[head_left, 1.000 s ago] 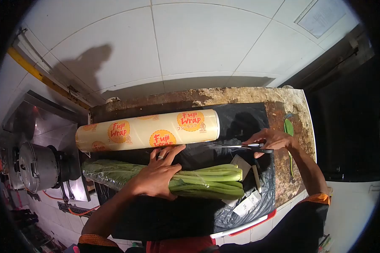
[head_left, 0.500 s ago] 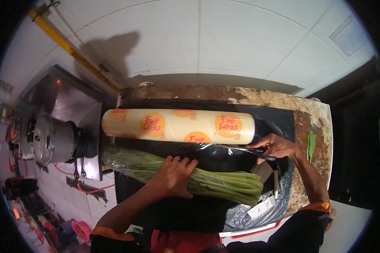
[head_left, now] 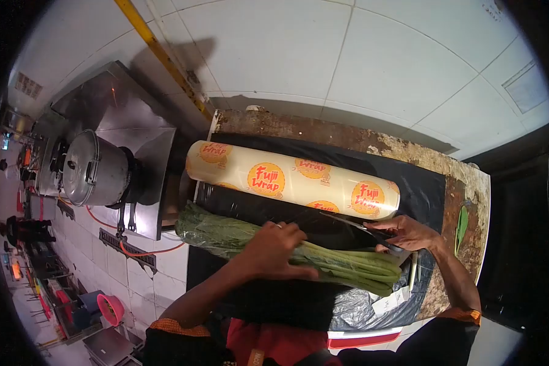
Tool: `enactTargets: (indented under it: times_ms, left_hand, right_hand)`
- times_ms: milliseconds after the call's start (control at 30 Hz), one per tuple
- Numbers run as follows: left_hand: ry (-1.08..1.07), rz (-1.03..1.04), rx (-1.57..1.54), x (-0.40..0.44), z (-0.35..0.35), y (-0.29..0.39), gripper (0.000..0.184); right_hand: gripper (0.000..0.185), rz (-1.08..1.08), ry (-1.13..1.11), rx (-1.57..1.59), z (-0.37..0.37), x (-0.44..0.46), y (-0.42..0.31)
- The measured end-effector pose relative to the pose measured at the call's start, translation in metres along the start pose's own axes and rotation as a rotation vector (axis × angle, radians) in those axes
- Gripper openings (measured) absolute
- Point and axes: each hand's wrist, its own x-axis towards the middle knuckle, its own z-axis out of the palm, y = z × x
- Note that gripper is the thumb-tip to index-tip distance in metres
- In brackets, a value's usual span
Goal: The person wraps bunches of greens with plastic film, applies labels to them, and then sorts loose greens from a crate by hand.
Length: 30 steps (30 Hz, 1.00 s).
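Observation:
A bundle of long-stemmed leafy greens, covered in clear plastic film, lies across the dark sheet on the table. My left hand rests on the middle of the bundle, fingers curled over it and thumb stretched along the near side. In my right hand is a pair of scissors, the blades pointing left between the bundle and a big roll of cling wrap. The roll, printed "Fuji Wrap", lies just beyond the scissors. How far the blades are apart is hard to see.
A black plastic sheet covers much of the worn wooden tabletop. One loose green leaf lies at the right edge. White labelled paper sits near the stem ends. To the left, a lidded metal pot stands on a stove.
The view has turned, so the table sits tilted and farther right. The scissors' blades now show clear beside the roll. My left hand's thumb has spread out along the bundle.

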Motion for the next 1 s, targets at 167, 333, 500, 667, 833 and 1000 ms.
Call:
enactTargets:
  times_ms: [167,333,500,667,833,1000]
  left_hand:
    - [0.517,-0.618,0.137,-0.050,-0.026,-0.084,0.045]
    - [0.748,-0.825,0.141,-0.073,-0.042,-0.128,0.051]
    - [0.555,-0.936,-0.382,-0.074,-0.060,-0.147,0.046]
    - [0.397,-0.821,-0.604,-0.086,-0.070,-0.165,0.026]
    - [0.388,-0.771,-0.642,-0.103,-0.070,-0.163,0.024]
    - [0.411,-0.711,-0.651,-0.112,-0.072,-0.159,0.023]
  right_hand:
    - [0.072,0.185,-0.184,0.080,-0.005,-0.001,-0.026]
    - [0.062,0.064,-0.222,0.231,0.004,0.014,-0.025]
    - [0.061,0.097,-0.210,0.316,0.019,0.026,-0.034]
    - [0.060,-0.038,-0.150,0.193,0.035,0.059,-0.055]
    - [0.062,0.028,-0.183,0.042,0.053,0.121,-0.105]
    - [0.062,-0.104,-0.157,0.019,0.091,0.205,-0.132]
